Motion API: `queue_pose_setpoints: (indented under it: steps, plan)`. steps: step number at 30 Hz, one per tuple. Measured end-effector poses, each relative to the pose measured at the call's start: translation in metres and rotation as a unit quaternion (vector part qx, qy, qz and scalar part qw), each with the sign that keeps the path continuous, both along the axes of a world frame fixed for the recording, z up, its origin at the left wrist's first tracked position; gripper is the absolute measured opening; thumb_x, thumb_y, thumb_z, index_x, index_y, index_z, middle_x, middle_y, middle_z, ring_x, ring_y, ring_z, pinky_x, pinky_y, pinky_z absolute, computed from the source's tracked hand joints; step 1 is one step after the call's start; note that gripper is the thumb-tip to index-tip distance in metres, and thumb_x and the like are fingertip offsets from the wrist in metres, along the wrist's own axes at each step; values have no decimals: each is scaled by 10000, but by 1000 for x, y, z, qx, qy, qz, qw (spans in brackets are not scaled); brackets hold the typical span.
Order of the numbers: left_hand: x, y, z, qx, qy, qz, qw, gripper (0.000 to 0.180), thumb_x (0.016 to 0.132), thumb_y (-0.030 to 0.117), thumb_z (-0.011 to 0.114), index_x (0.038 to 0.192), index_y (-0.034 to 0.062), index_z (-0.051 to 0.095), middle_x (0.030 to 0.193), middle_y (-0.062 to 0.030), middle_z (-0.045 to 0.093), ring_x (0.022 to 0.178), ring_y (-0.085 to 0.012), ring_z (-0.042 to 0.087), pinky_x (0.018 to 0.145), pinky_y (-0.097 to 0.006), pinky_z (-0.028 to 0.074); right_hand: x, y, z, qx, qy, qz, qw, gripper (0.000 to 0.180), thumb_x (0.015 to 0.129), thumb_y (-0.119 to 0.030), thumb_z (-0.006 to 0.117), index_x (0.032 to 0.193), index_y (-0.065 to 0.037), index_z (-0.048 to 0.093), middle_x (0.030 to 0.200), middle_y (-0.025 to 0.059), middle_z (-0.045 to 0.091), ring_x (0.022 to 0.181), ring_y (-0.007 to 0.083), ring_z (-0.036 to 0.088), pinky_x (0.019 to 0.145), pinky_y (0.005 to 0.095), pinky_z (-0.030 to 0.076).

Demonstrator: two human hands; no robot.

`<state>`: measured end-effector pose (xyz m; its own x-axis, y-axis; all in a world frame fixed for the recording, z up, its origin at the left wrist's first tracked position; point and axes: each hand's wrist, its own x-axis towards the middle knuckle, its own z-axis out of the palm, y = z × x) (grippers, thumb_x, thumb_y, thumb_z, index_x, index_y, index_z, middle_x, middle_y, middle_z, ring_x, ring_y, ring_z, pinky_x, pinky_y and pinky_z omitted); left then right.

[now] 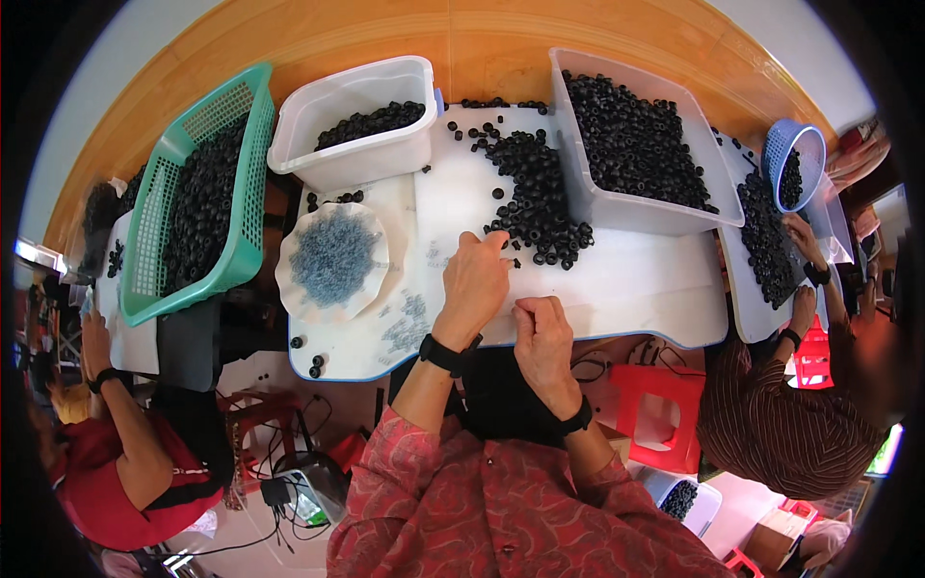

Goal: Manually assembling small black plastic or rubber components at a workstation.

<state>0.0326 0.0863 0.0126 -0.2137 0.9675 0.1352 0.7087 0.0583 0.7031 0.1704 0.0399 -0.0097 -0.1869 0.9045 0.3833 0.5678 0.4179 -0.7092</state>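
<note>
My left hand [475, 281] is at the near edge of a loose pile of small black ring-shaped parts [530, 183] on the white tabletop. Its fingers are curled together, and a black part shows right by the fingertips; whether it is gripped I cannot tell. Close to the table's front edge, my right hand [545, 345] is closed, thumb against the bent fingers. Anything inside it is hidden. Left of my hands, a pale scalloped dish [381, 289] holds a heap of small translucent blue-grey pieces [332, 252]. More such pieces [409, 326] lie scattered on the table beside it.
Behind the pile stand a large clear bin [665, 223] and a white bin [356, 171], both with black parts. A green basket [252, 231] of them is at left. Co-workers sit on either side, one near a blue basket [814, 144]. A red stool [660, 405] stands below.
</note>
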Motion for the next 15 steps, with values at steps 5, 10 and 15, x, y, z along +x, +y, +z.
queue_pose_setpoints:
  steps: [5, 10, 15]
  plan:
    - [4, 4, 7, -30, 13, 15, 999, 275, 795, 183, 730, 1009, 64, 604, 911, -194, 576, 796, -391, 599, 691, -448, 485, 3, 0, -1, -4, 21, 1, 1000, 114, 879, -17, 603, 984, -41, 565, 885, 167, 567, 703, 397, 594, 581, 450, 482]
    - [2, 1, 1, -22, 32, 22, 999, 252, 790, 163, 741, 944, 28, 595, 881, -189, 583, 790, -399, 592, 675, -464, 475, 2, 1, 0, 5, 28, 4, 1000, 114, 879, -14, 602, 984, -37, 565, 888, 168, 562, 712, 388, 594, 581, 439, 481]
    - [-7, -9, -10, 57, 9, 3, 998, 236, 790, 104, 723, 899, -32, 564, 881, -255, 592, 726, -427, 609, 642, -460, 503, 3, 2, -6, 11, 25, 6, 1000, 113, 882, -11, 598, 988, -35, 564, 892, 169, 560, 738, 375, 593, 597, 431, 482]
